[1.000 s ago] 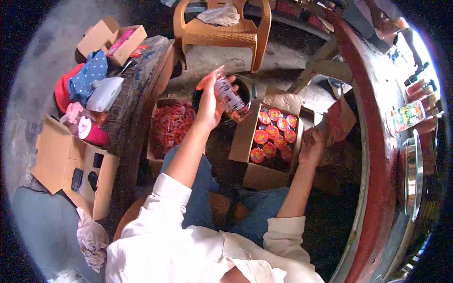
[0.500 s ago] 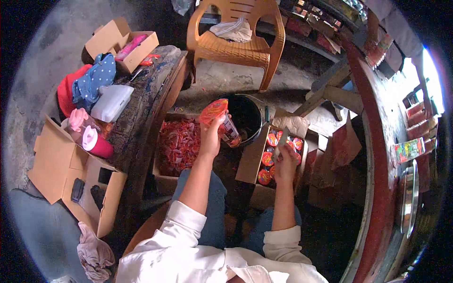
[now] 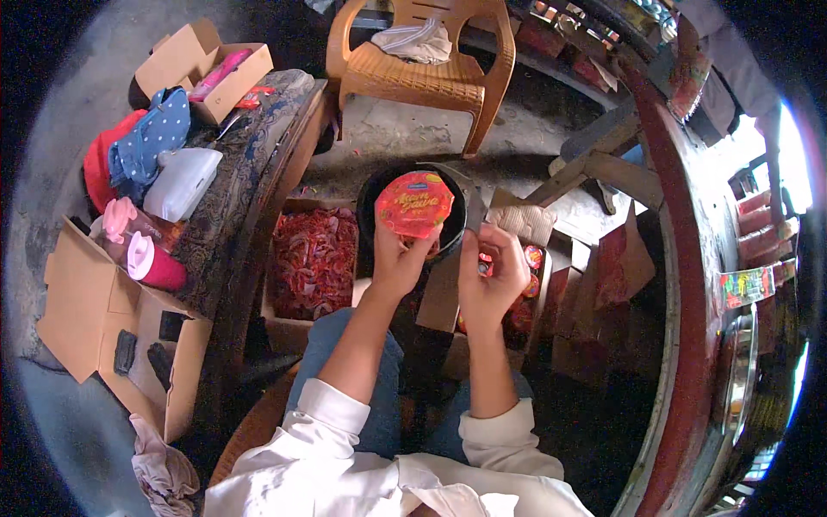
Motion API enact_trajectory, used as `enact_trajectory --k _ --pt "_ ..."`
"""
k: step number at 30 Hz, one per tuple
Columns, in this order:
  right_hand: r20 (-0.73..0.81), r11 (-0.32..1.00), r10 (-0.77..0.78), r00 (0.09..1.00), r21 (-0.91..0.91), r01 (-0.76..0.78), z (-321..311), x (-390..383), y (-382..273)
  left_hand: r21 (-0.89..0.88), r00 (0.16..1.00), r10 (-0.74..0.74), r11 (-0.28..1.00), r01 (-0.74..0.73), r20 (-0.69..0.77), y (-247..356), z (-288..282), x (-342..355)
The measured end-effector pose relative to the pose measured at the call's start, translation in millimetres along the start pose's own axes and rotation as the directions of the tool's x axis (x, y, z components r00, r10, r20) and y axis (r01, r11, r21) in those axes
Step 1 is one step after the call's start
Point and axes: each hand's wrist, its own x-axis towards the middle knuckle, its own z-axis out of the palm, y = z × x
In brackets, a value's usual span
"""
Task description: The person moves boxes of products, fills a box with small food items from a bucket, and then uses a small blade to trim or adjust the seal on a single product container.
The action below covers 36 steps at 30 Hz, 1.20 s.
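1. Cup with a red printed lid [image 3: 414, 205]: it sits in the left hand [image 3: 403, 258], lid turned toward the viewer; the left fingers and thumb close around its near side.
2. Right hand [image 3: 498, 269]: its fingers pinch a flat grey blade [image 3: 474, 209], which rises from the fingertips just beside the lid's right edge; whether the two touch cannot be told.
3. Black bucket [image 3: 368, 211]: it stands below and beyond the left fingers, partly covered by the cup.
4. Carton of red scraps [image 3: 269, 289]: it lies to the left of the left fingers, filled with curled strips.
5. Carton of lidded cups [image 3: 441, 302]: it lies beneath the right fingers; the right hand hides part of its contents.
6. Brown plastic armchair [image 3: 413, 82]: it stands well beyond both sets of fingers, with a pale cloth [image 3: 418, 41] on its seat.
7. Pink tumbler [image 3: 160, 265]: it lies well to the left of the left fingers, near an open cardboard box [image 3: 86, 306].
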Motion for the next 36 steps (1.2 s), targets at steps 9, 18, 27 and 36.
enact_trajectory --k 9,18,27,36 --pt "0.05 0.985 -0.133 0.99 -0.106 0.137 -4.4 -4.0 -5.6 0.12 0.984 0.157 0.979 -0.166 0.078 -25.5 -7.7 0.3" --pt "0.034 0.978 -0.131 0.991 -0.16 0.134 -6.5 -4.3 1.8 0.3 0.935 0.313 0.887 -0.351 0.168 -18.9 -6.0 -4.3" --pt "0.035 0.96 -0.211 0.977 -0.183 0.214 -7.6 -4.9 0.2 0.528 0.857 0.452 0.679 -0.51 0.247 -16.5 -6.9 -10.8" --pt "0.003 0.955 -0.226 0.974 -0.194 0.222 -14.7 -1.6 -7.4 0.248 0.931 0.352 0.898 -0.365 0.097 -19.5 1.4 -16.8"
